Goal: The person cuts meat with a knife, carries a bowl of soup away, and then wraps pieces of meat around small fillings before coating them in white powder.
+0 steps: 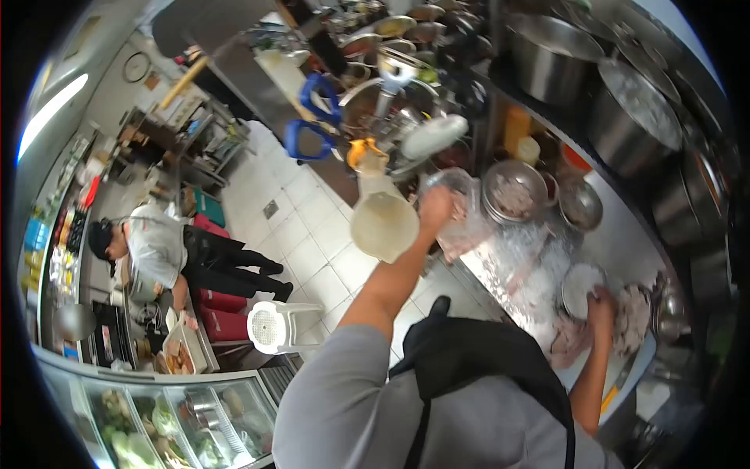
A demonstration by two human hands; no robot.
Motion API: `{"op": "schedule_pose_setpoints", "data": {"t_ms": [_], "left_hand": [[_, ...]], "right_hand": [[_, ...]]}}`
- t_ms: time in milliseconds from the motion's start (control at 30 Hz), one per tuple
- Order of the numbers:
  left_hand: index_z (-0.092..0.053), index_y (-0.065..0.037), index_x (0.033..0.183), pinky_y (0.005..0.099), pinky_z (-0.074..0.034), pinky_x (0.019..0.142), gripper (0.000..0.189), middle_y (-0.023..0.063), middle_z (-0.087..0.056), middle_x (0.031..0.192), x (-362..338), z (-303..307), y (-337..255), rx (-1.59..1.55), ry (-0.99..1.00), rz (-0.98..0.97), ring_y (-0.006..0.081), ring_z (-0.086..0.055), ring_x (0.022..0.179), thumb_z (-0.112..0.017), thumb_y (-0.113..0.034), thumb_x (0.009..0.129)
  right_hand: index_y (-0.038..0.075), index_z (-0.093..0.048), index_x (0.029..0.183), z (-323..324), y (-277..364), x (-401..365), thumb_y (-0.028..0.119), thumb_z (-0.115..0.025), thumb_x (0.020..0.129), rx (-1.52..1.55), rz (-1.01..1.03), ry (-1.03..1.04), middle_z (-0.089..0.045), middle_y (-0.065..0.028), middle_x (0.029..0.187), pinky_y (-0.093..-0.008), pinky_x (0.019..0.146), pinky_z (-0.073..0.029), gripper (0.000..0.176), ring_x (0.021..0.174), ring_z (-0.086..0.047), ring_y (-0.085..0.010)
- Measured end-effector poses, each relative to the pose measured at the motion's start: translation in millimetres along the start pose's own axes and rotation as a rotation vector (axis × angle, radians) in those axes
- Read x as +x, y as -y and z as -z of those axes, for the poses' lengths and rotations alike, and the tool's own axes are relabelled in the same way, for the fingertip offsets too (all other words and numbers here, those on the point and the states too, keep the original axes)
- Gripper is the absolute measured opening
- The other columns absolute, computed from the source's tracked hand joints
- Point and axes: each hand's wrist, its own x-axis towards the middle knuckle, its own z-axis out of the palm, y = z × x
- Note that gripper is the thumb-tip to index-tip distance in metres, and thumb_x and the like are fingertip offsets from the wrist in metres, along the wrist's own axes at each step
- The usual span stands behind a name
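Note:
My left hand (436, 207) is closed on the edge of a clear plastic bag (462, 205) with pinkish pieces in it. Beside that bag, metal bowls (512, 191) stand stacked, the top one holding pale food. My right hand (600, 306) grips the rim of a round metal bowl (582, 285) filled with something white. Raw-looking pale meat (569, 344) lies by this bowl, and another pile of pale pieces (631, 319) sits just right of my right hand. Clear plastic sheeting (539, 254) covers part of the steel counter between my hands.
A pale jug (383, 227) and blue-handled tools (308, 141) are left of my left hand. Large steel pots (555, 59) line a shelf above the counter. A yellow-handled tool (610, 397) lies near my right forearm. A white stool (269, 327) and a co-worker (160, 246) are across the aisle.

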Motion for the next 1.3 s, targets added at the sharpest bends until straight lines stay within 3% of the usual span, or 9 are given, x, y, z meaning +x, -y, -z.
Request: {"op": "schedule_pose_setpoints", "data": {"t_ms": [233,333,500,667,833,933,1133,1233,1300], "left_hand": [[-0.072,-0.005,0.094,0.0376,-0.054,0.072,0.017,0.0182,-0.071,0.083,-9.2,70.2,-19.6,-0.487,-0.118,0.012,0.0295,-0.07,0.076,-0.066,-0.014,0.081],[-0.071,0.0,0.096,0.0281,-0.05,0.076,0.015,0.0083,-0.071,0.085,-13.0,95.4,-34.1,-0.715,-0.107,0.054,0.0137,-0.064,0.078,-0.063,-0.004,0.084],[-0.067,0.003,0.097,0.0244,-0.05,0.075,0.012,0.0062,-0.07,0.088,-9.1,102.7,-39.9,-0.929,-0.135,0.055,0.0106,-0.063,0.079,-0.061,-0.003,0.088],[-0.068,0.002,0.096,0.0252,-0.05,0.07,0.012,0.0055,-0.069,0.083,-1.7,97.3,-40.2,-1.028,-0.206,0.07,0.0101,-0.062,0.074,-0.064,-0.005,0.087],[-0.067,0.002,0.1,0.0257,-0.05,0.072,0.014,0.0065,-0.069,0.088,4.9,87.8,-29.4,-1.029,-0.154,0.145,0.0102,-0.063,0.078,-0.062,-0.005,0.089],[-0.065,0.0,0.107,0.0276,-0.05,0.08,0.019,0.0076,-0.069,0.097,11.1,67.8,-14.4,-1.226,0.163,0.127,0.013,-0.063,0.087,-0.057,-0.005,0.091],[-0.059,0.002,0.124,0.0436,-0.048,0.095,0.05,0.0267,-0.059,0.126,-4.2,33.8,9.8,0.007,0.502,-0.162,0.0397,-0.058,0.116,-0.06,-0.033,0.089],[-0.062,-0.001,0.122,0.0456,-0.047,0.098,0.045,0.0264,-0.058,0.126,0.6,76.2,-33.3,0.013,0.586,0.057,0.0397,-0.057,0.116,-0.059,-0.031,0.089],[-0.064,-0.002,0.12,0.0452,-0.047,0.097,0.044,0.0255,-0.059,0.126,8.0,62.2,-36.8,0.075,0.533,-0.146,0.0378,-0.058,0.117,-0.058,-0.032,0.088]], "right_hand": [[0.002,-0.067,0.112,8.8,95.0,12.6,0.021,-0.065,0.086,0.219,0.045,-0.089,-0.069,-0.0193,0.105,-0.0378,0.084,-0.051,0.032,0.095,-0.066,-0.0311],[0.003,-0.067,0.114,-2.1,143.9,25.0,0.019,-0.065,0.086,0.422,0.094,0.026,-0.069,-0.0176,0.103,-0.0365,0.082,-0.052,0.032,0.094,-0.067,-0.0299],[0.002,-0.066,0.114,-39.0,253.3,55.0,0.015,-0.064,0.087,0.676,0.33,0.23,-0.069,-0.0186,0.102,-0.0363,0.082,-0.052,0.03,0.092,-0.068,-0.0292],[0.004,-0.067,0.109,-105.1,369.8,102.6,0.007,-0.058,0.081,0.619,0.456,0.248,-0.068,-0.0219,0.105,-0.0408,0.084,-0.051,0.03,0.098,-0.066,-0.0354],[0.003,-0.07,0.097,-163.6,385.0,128.1,0.017,-0.064,0.082,0.171,0.512,0.522,-0.069,-0.0236,0.094,-0.0452,0.081,-0.052,0.021,0.091,-0.067,-0.0379],[0.001,-0.07,0.096,-185.7,362.9,125.5,0.014,-0.066,0.077,0.106,0.519,0.539,-0.069,-0.0236,0.095,-0.0457,0.081,-0.052,0.023,0.092,-0.067,-0.0377],[0.004,-0.069,0.101,-178.3,338.8,86.8,0.006,-0.065,0.073,-0.166,0.69,0.664,-0.068,-0.0218,0.098,-0.0441,0.083,-0.052,0.029,0.095,-0.066,-0.0379],[0.003,-0.068,0.106,-179.2,335.5,80.2,0.008,-0.07,0.072,-0.143,0.782,0.635,-0.068,-0.0203,0.103,-0.043,0.089,-0.05,0.034,0.101,-0.064,-0.0369],[0.002,-0.066,0.11,-174.3,336.6,75.0,0.012,-0.074,0.07,-0.046,0.825,0.518,-0.068,-0.0194,0.106,-0.0418,0.094,-0.048,0.042,0.105,-0.062,-0.0359]]}}
